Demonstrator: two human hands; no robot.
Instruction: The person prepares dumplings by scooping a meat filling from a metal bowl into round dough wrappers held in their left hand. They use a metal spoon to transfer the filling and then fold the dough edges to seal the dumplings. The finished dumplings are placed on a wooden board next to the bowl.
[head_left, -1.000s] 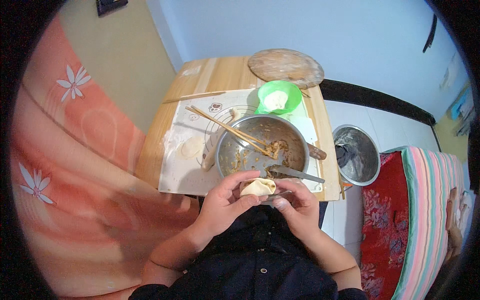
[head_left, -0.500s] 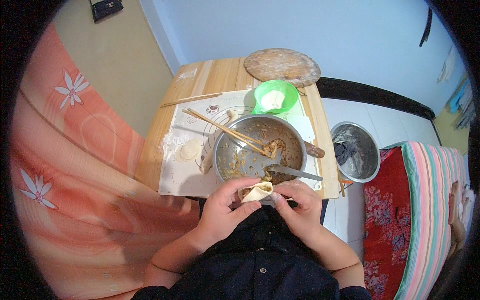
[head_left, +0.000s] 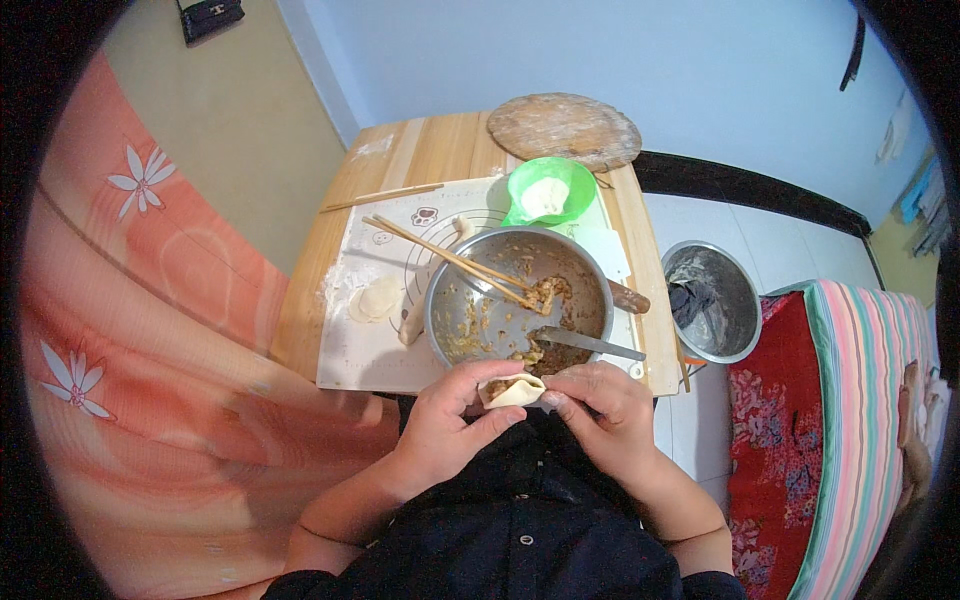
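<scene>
A half-folded dumpling (head_left: pixel 515 391) with brown filling showing at its left opening is held just in front of the table edge. My left hand (head_left: pixel 457 410) cradles it, thumb in front and fingers behind. My right hand (head_left: pixel 600 408) pinches its right end between thumb and forefinger. Just beyond stands a steel mixing bowl (head_left: pixel 470 300) with remains of filling; chopsticks (head_left: pixel 450 257) and a flat metal utensil (head_left: pixel 590 343) rest across its rim. Round dough wrappers (head_left: pixel 377 299) lie left of the bowl, near a strip of dough (head_left: pixel 412 322).
A printed white mat (head_left: pixel 345 350) covers much of the wooden table (head_left: pixel 300 310). Behind the bowl sit a green bowl of flour (head_left: pixel 520 205) and a floury round board (head_left: pixel 565 130). A steel basin (head_left: pixel 740 310) stands right of the table, beside a bed (head_left: pixel 865 350). An orange curtain (head_left: pixel 150 330) hangs left.
The dumpling's right side has been pressed together at my right fingers, so its opening there has closed. Both hands stay in nearly the same place.
</scene>
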